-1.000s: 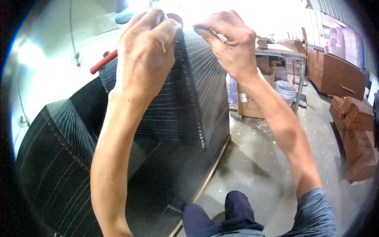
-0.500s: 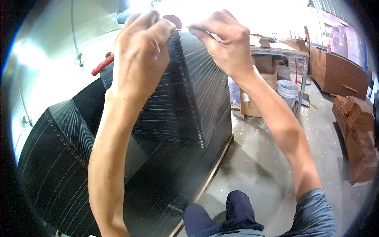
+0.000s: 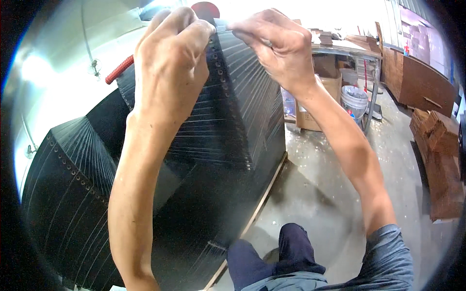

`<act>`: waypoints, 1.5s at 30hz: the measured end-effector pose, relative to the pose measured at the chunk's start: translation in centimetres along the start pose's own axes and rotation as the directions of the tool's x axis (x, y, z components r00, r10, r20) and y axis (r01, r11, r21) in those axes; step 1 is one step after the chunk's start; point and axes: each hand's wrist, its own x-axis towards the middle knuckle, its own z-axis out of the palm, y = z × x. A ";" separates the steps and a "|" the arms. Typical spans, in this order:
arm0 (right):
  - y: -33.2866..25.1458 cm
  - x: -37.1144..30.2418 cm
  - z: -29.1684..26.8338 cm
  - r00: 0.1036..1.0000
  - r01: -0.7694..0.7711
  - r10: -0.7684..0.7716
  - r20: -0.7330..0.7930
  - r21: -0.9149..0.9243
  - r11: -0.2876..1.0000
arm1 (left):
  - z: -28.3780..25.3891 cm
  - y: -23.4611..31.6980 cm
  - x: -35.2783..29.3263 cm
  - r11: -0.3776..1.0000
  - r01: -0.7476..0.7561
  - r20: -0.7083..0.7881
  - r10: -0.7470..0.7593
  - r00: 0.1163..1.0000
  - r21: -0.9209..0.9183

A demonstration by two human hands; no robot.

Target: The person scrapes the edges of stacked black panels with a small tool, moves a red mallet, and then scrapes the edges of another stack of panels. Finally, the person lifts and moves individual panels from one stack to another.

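Note:
Both arms reach up over a large black faceted form (image 3: 208, 194), whose faces carry fans of fine pale lines and rows of small round holes. At its upper ridge my left hand (image 3: 172, 53) is closed, fingertips pinched together. My right hand (image 3: 279, 48) pinches too, a short gap to the right of the left one, its fingertips smeared by glare and motion. Something small and pale shows between the two sets of fingertips, too washed out to name. Beyond my left fingers a red rounded thing (image 3: 206, 8) peeks out. A red ridged tube (image 3: 119, 69) sticks out left of my left wrist.
To the right stands a workbench (image 3: 344, 51) with stacked brown pieces on top. Under it are a cardboard box (image 3: 310, 119) and a white bucket (image 3: 354, 101). Brown wooden pieces (image 3: 439, 155) lie on the grey floor (image 3: 320, 194) at far right, near a large brown box (image 3: 417, 80).
Both hands have shifted slightly, with my right fingertips now more blurred. The gap between the hands is about the same. The whole view has tilted a little.

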 end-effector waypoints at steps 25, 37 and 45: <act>-11.2 -21.1 -7.1 0.891 -0.132 0.113 0.439 0.011 0.991 | 0.4 14.8 -16.7 0.875 0.227 0.365 -0.064 0.929 -0.427; -5.5 -12.1 -4.1 0.910 0.253 -0.191 0.367 -0.130 0.959 | 1.6 9.3 -13.0 0.929 0.247 0.062 -0.239 0.969 -0.274; -14.9 -25.7 -8.6 0.703 -0.312 0.079 0.707 0.207 0.927 | -2.7 22.5 -26.1 0.685 0.662 0.571 -0.426 0.702 -0.304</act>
